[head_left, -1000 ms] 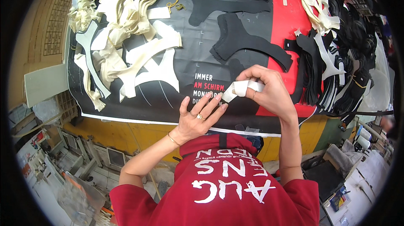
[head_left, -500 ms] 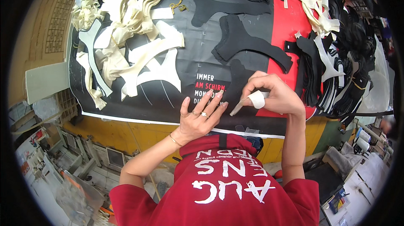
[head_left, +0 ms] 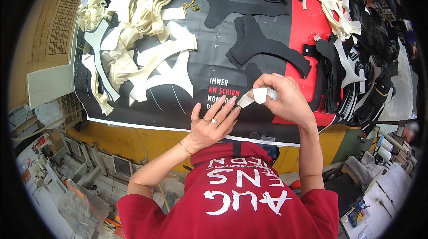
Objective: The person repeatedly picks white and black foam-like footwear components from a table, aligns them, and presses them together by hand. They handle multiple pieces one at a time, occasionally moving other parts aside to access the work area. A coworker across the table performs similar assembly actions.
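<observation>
My left hand (head_left: 213, 122) lies on the dark printed table cover (head_left: 214, 58), fingers stretched out and slightly spread, with rings and a bracelet. To its right, my right hand (head_left: 287, 98) pinches a curled whitish strip (head_left: 260, 95) between thumb and fingers. Its pale loose end reaches toward my left fingertips; whether they touch it I cannot tell. Just beyond my right hand is a small dark piece (head_left: 253, 70), partly covered. Farther off lies a stack of black Y-shaped cut pieces (head_left: 256, 43).
Cream cut pieces (head_left: 142, 9) pile up at the far left, with a white piece (head_left: 182, 72) nearer. More black pieces (head_left: 238, 7) lie at the back, beside yellow cord (head_left: 189, 5). Black bundles (head_left: 330, 74) crowd the right side. The table's white front edge (head_left: 187, 130) runs before me.
My right hand has shifted slightly up and left. The strip's loose end has swung from pointing down to pointing toward my left fingertips. My left hand has barely moved.
</observation>
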Motion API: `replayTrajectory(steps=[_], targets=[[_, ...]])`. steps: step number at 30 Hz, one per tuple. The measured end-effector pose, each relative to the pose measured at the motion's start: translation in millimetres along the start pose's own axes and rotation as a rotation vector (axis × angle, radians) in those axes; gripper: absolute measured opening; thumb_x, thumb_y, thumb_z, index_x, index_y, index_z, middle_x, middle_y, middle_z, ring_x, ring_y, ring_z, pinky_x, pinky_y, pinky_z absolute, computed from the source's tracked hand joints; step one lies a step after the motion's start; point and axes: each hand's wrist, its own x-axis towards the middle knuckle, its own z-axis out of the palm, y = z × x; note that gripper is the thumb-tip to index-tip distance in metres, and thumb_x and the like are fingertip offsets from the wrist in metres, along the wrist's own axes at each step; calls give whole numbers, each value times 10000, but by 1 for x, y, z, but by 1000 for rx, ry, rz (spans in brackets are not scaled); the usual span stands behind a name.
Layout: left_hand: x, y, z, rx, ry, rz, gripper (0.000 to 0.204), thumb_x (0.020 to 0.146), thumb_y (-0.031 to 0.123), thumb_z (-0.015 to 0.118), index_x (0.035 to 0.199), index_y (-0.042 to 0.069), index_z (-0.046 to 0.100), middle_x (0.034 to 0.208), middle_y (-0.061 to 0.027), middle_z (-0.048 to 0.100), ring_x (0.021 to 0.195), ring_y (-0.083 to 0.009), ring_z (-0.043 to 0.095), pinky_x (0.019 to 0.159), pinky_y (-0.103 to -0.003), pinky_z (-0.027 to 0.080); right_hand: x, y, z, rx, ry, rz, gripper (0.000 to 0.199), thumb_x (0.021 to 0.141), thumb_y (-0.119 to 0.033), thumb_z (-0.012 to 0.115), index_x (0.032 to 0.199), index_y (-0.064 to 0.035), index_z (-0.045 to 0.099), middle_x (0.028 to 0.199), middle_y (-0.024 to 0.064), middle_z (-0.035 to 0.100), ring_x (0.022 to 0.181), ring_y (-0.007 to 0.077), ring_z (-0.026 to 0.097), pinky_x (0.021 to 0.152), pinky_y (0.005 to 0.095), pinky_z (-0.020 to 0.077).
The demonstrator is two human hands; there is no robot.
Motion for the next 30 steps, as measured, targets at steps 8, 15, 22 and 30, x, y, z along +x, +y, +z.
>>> replayTrajectory(steps=[8,15,22,30], targets=[[1,0,-1,-1,5,-4,399,825,308,754,1205,189,724,1354,-22,657,1294,-198,578,1209,-552,53,0,1,0,-5,17,-63,142,774,-19,686,916,-24,673,780,101,662,756,266,626,692,370,466],[1,1,-2,-18,-12,-15,405,824,320,760,1205,185,723,1356,-23,652,1302,-200,569,1207,-548,70,0,-2,0,-16,27,-54,150,773,-19,678,923,-31,678,780,114,660,770,282,638,693,384,470],[4,4,-5,-60,-26,-57,431,825,371,770,1205,176,714,1361,-22,642,1294,-202,562,1191,-528,113,1,-3,-2,-41,-4,-30,120,816,-85,675,934,-65,682,772,114,691,809,319,655,738,440,492],[7,8,-5,-5,-30,-59,494,812,405,782,1246,182,704,1374,-12,621,1277,-194,542,1169,-505,163,2,-2,-1,-54,-15,-31,121,814,-84,687,931,-55,682,797,125,691,808,334,661,741,442,497]])
